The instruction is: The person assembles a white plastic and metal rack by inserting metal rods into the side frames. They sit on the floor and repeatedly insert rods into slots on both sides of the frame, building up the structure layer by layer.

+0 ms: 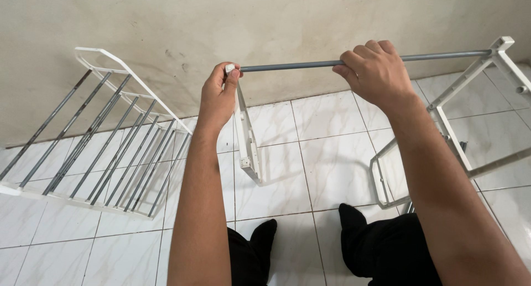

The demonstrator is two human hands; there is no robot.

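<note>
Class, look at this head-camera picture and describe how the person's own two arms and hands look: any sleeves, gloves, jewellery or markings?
Both arms are bare from hand to as far up as the picture shows: no sleeves visible. The left hand and right hand wear no gloves, and no rings, watch, bracelets or markings are visible.

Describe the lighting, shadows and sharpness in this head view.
Head view: soft, even light with no glare; the white side frame casts a faint shadow on the floor tiles; the left hand, right hand and grey rod are sharp; wide-angle bending shows at the edges, on the leaning rack.
</note>
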